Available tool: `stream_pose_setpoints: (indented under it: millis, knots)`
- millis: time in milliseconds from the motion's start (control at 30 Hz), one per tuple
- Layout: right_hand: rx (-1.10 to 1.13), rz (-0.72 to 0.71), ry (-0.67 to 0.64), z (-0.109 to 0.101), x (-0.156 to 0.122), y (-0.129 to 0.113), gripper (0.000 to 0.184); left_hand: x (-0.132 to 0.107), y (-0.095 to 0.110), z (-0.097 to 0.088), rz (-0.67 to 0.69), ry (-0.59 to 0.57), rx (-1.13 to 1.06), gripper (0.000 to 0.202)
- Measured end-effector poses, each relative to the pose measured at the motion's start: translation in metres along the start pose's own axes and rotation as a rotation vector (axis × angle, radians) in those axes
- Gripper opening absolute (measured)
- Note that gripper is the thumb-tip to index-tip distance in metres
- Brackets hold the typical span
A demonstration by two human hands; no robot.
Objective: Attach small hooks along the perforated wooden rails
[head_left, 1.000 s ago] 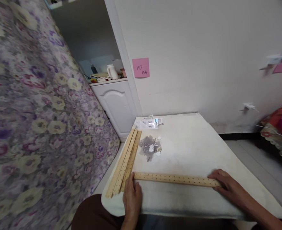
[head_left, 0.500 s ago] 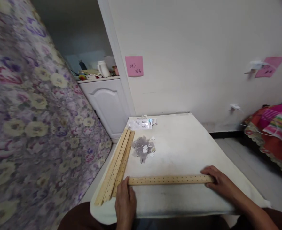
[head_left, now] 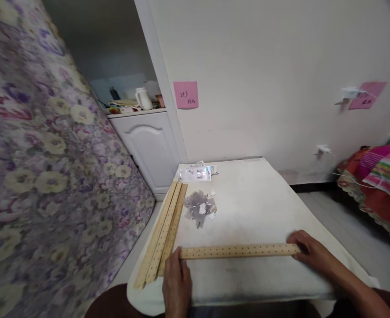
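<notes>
- Head view: a long wooden strip (head_left: 238,251) with a row of small holes lies flat across the near part of the white bench (head_left: 264,207), roughly parallel to its front edge.
- Left hand (head_left: 177,282): fingers (head_left: 175,260) stretched forward and loose, tips against the strip's left end, not wrapped round it.
- Right hand (head_left: 311,254): fingers (head_left: 296,240) curled over the strip's right end and covering it; cannot tell whether they pinch it or only press on it.
- The strip spans the gap between the two hands, one end at each.
- A stack of wooden strips (head_left: 163,234) runs along the bench's left edge; its near end lies just beside the left hand.
- A heap of small grey bits (head_left: 200,207) lies behind the strip, and a clear packet (head_left: 195,173) sits at the far left corner.
- Flowered cloth (head_left: 49,176) fills the left; a pink note (head_left: 185,94) is on the wall.
</notes>
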State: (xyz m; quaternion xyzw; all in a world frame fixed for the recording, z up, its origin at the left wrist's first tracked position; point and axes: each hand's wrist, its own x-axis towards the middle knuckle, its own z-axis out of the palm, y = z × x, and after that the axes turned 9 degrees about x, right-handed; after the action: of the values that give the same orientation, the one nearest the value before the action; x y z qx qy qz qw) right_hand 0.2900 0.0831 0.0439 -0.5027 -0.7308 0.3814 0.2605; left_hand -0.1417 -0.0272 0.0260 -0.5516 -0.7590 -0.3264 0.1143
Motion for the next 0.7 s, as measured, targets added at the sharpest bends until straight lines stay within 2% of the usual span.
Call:
stream_pose_setpoints:
  millis: [100,233,333,400,500,633,700]
  knots:
    - [0.037,0.009,0.007,0.001,0.000,0.007,0.023,-0.001,0.000,0.000,0.006,0.023,-0.007,0.039]
    - [0.156,0.051,0.027,-0.005,-0.004,0.015,0.044,-0.002,-0.001,-0.002,0.008,0.023,-0.029,0.040]
    - [0.199,0.096,0.107,-0.008,0.000,0.013,0.038,-0.004,-0.003,-0.005,-0.016,0.011,-0.046,0.042]
    - [0.206,0.088,0.157,-0.003,0.008,0.002,0.031,-0.005,-0.003,-0.007,-0.042,0.004,-0.058,0.042]
    - [0.217,0.027,0.166,0.021,0.030,-0.031,0.026,-0.008,-0.001,-0.009,-0.058,-0.004,-0.058,0.041]
    - [0.285,-0.091,0.093,0.074,0.075,-0.084,0.021,-0.011,-0.001,-0.008,-0.013,0.019,-0.039,0.031]
    - [0.286,-0.113,0.112,0.102,0.102,-0.104,0.017,-0.013,-0.003,-0.006,0.034,0.031,-0.009,0.025]
